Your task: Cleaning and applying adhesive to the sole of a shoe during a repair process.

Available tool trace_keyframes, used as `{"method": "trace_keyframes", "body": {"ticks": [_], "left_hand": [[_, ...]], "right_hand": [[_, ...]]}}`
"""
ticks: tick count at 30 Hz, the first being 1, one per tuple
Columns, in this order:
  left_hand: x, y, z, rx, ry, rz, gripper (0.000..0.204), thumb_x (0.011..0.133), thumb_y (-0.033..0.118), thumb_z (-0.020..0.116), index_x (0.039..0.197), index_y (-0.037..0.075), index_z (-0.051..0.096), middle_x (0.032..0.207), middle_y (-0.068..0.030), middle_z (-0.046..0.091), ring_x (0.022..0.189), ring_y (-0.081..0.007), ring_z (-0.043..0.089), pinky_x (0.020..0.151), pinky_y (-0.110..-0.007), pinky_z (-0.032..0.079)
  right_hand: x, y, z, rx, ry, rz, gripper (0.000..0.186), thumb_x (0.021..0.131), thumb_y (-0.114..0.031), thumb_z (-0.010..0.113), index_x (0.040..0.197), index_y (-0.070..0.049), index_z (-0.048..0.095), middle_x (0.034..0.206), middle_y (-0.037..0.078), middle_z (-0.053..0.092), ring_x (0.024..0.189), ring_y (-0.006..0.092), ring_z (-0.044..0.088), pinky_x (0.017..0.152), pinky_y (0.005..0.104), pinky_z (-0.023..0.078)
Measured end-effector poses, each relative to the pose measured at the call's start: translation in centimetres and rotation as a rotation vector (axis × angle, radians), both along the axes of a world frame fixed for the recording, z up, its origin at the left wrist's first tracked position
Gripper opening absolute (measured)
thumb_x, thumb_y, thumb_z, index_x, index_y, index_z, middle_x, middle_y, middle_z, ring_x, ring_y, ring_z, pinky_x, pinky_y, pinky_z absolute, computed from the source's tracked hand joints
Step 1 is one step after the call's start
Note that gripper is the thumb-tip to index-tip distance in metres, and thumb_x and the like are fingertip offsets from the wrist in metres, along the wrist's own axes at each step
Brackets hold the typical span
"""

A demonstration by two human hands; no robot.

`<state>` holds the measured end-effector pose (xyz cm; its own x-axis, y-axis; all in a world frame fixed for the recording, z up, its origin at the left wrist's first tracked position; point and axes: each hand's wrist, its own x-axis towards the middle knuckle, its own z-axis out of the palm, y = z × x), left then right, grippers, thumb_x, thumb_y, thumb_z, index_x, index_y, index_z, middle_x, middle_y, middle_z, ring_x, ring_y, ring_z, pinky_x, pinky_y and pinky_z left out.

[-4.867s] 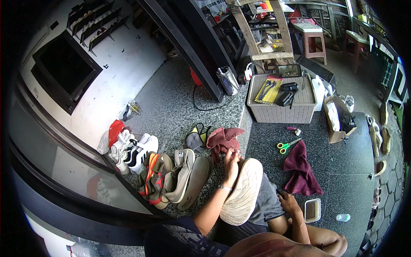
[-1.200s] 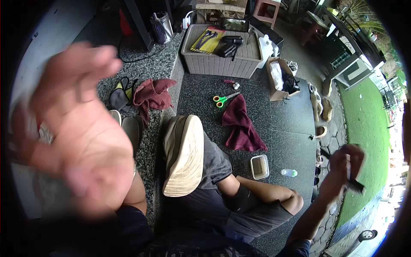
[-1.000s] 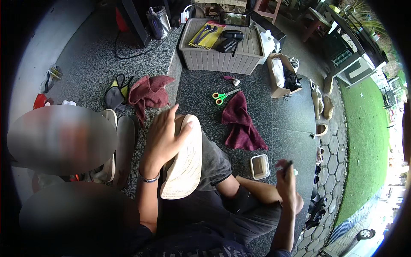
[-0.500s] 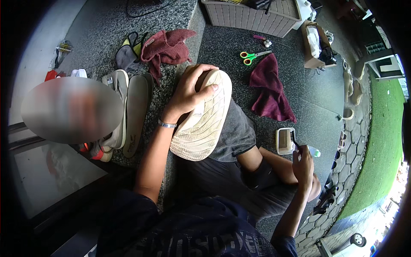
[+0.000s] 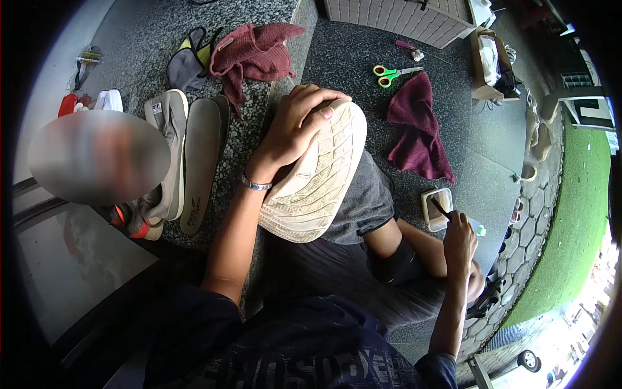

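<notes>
My left hand [image 5: 296,125] grips the top of a cream-soled shoe [image 5: 314,188] with its patterned sole turned up, resting on grey fabric [image 5: 368,207] over my leg. My right hand [image 5: 460,241] is closed on a black brush handle [image 5: 442,209] that reaches into a small translucent tub [image 5: 424,212]; its bristles are hard to make out there. A pale bottle [image 5: 480,230] lies just beside that hand. Above the tub are a maroon cloth [image 5: 418,129] and green-handled scissors [image 5: 386,76].
At left are a grey shoe [image 5: 168,159], a loose insole [image 5: 202,165], a reddish cloth [image 5: 253,55] and a grey-yellow pouch [image 5: 188,61] on the speckled step [image 5: 136,61]. A grey bin [image 5: 398,19] and cardboard box [image 5: 486,84] stand behind. Footwear [image 5: 539,139] lines the right edge.
My left hand, raised and spread about a second ago, has come down onto the shoe. My right hand has moved inward from the right, lowering the brush into the tub.
</notes>
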<state>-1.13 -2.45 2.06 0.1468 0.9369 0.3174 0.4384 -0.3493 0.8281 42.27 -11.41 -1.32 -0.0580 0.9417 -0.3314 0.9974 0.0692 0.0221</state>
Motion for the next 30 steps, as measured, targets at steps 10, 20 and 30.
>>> {"method": "trace_keyframes", "body": {"ticks": [10,20,30], "left_hand": [[0.7,0.3,0.4,-0.065,0.113,-0.009,0.041,0.101,0.033,0.053,0.117,0.001,0.073,0.098,-0.0131,0.069,0.096,-0.0264,0.060,0.088,-0.039,0.045],[1.3,0.8,-1.3,-0.156,0.089,0.128,0.033,0.105,0.029,0.058,0.094,0.005,0.077,0.086,-0.0059,0.071,0.075,-0.0226,0.066,0.078,-0.036,0.045],[1.3,1.1,-1.6,0.023,0.265,0.149,0.031,0.103,0.030,0.060,0.087,0.005,0.072,0.076,-0.0055,0.063,0.073,-0.0240,0.061,0.075,-0.039,0.041]], "right_hand": [[-2.1,2.3,4.7,0.148,0.203,0.026,0.016,0.105,-0.018,0.051,0.107,-0.007,0.062,0.101,0.013,0.066,0.092,0.0359,0.065,0.080,0.0481,0.047],[-15.2,11.0,5.7,0.623,0.661,0.545,0.037,0.084,-0.036,0.076,0.061,-0.014,0.056,0.063,0.000,0.047,0.066,0.0187,0.046,0.074,0.0356,0.030],[-21.9,16.3,1.6,0.782,0.847,0.617,0.033,0.080,-0.032,0.076,0.053,-0.020,0.061,0.050,-0.005,0.046,0.062,0.0132,0.042,0.077,0.0346,0.029]]}}
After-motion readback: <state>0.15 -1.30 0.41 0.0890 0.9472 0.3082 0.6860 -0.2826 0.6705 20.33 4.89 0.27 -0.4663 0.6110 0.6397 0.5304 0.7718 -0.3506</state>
